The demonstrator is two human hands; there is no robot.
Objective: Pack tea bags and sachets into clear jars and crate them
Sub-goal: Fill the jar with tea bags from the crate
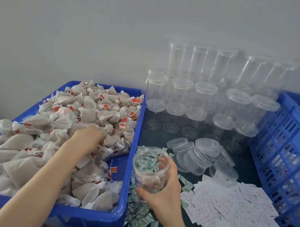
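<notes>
Here, the left hand (pixel 88 137) reaches into the blue tray (pixel 128 169) at the left of the counter (pixel 157 136), fingers buried in the heap of tea bags (pixel 86 115); whether they grip a bag cannot be told, as the fingertips are hidden among the bags. The tea bags are beige pouches with string and red tags, filling most of the tray.

The right hand (pixel 162 192) is clamped round a clear open jar (pixel 150 170), thumb on the near left side and fingers round the far right side, the jar tilted with its mouth toward the camera, just right of the tray's right wall. A few tea bags lie in the jar's bottom. Green-and-white sachets (pixel 136 217) lie on the counter below and near the jar, along the tray wall.

Right of the jar: a loose pile of clear lids (pixel 201 156), and nearer, a spread of white printed paper slips (pixel 237 211). Farther back, empty lidded jars (pixel 205 94) stand stacked in tiers against the wall. At the far right is a blue slatted crate (pixel 291 155); its contents are blurred.
</notes>
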